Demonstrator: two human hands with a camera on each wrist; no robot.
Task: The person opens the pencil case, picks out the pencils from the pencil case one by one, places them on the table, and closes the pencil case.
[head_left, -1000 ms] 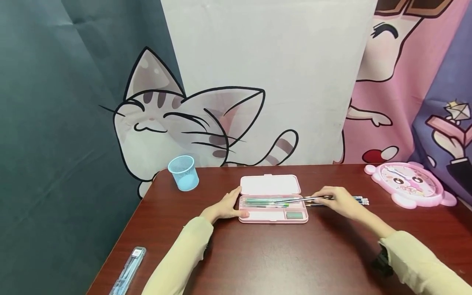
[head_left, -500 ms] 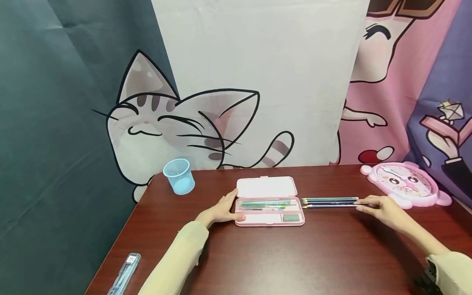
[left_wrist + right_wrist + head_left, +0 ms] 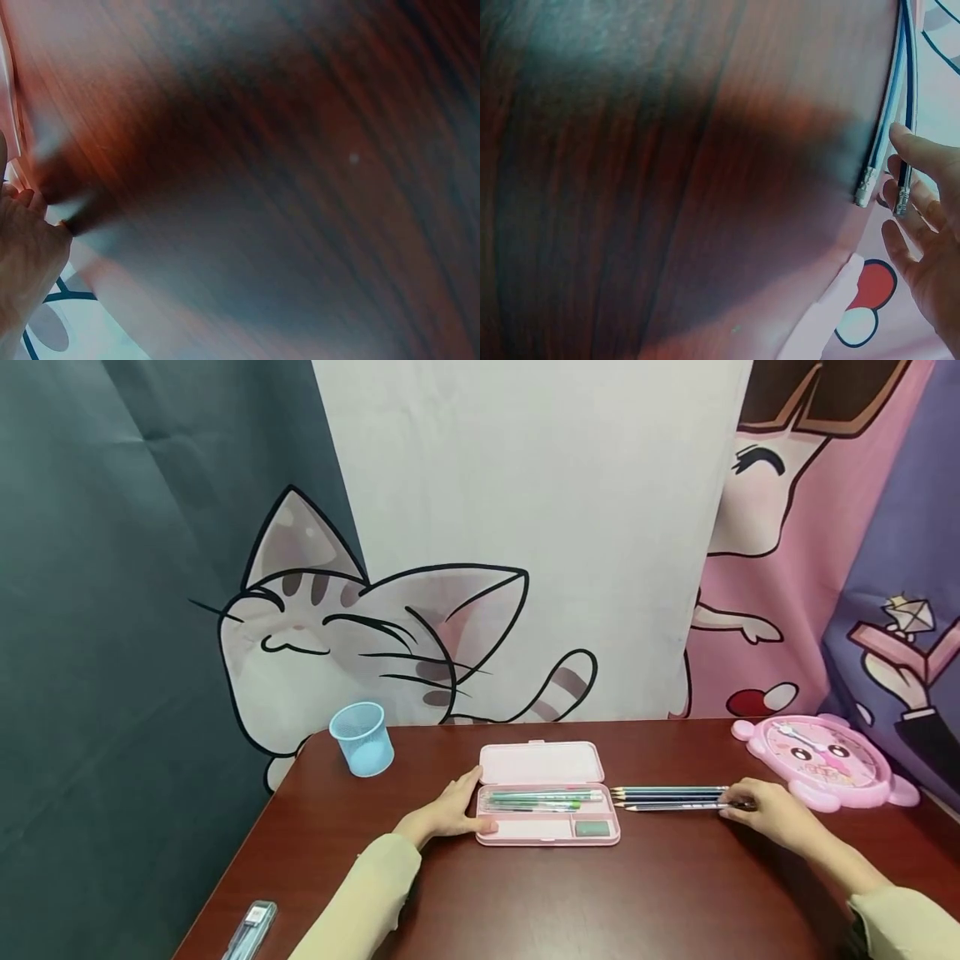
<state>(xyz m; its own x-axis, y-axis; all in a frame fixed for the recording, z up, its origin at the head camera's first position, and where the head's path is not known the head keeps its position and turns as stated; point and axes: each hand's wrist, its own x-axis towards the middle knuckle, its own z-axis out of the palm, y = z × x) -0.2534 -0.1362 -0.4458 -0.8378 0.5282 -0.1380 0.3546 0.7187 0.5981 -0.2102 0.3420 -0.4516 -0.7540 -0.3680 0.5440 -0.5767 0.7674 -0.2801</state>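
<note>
An open pink pencil case lies on the table with its lid folded back. Inside are several greenish pens and a green eraser. My left hand rests at the case's left end, thumb on the front corner and fingers along the side. Right of the case, several dark pencils lie side by side. At their eraser ends my right hand pinches the nearest pencil between thumb and fingers. Part of the left hand shows in the left wrist view.
A light-blue mesh pen cup stands at the back left. A pink animal-shaped clock lies at the back right. A clear, narrow box lies near the front left edge. Behind the table hangs a printed curtain.
My right hand has moved right, carrying the pencil from over the case to beside the other pencils. The left hand stays at the case. The head view has tilted up slightly.
</note>
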